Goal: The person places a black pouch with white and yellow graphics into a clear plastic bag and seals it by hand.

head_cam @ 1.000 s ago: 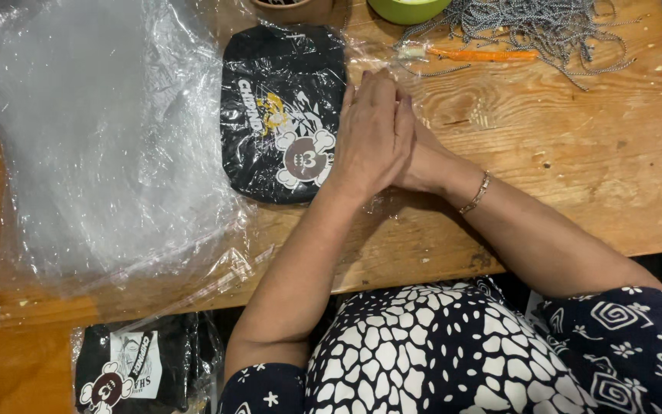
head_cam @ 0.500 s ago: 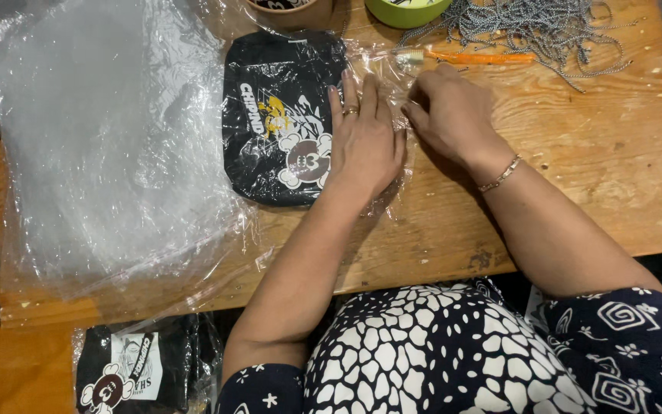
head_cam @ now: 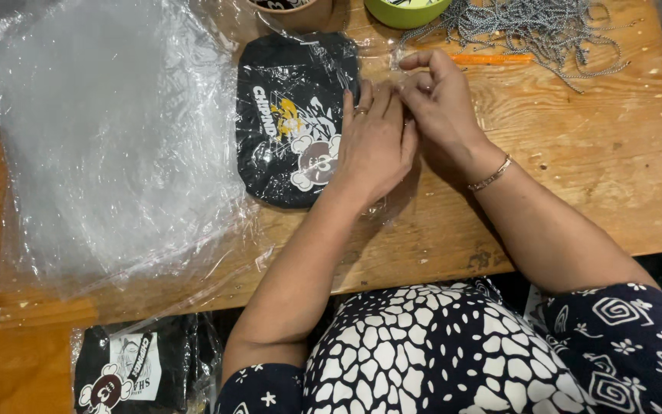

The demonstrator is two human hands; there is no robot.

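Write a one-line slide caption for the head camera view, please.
Left hand flat on a bagged black pouch; right hand pinching the bag's edge on a wooden table.

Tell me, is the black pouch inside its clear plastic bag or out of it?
Inside: glossy plastic film wrinkles across the black pouch, and both hands work its edge.

A worn wooden table [head_cam: 576,176] fills the view, its planks scratched, flecked with pale spots and evenly lit. Its front edge runs below the hands. Left of the hands, past the table's end, the surroundings lie dark. At lower left an orange-brown wooden surface [head_cam: 17,368] shows.
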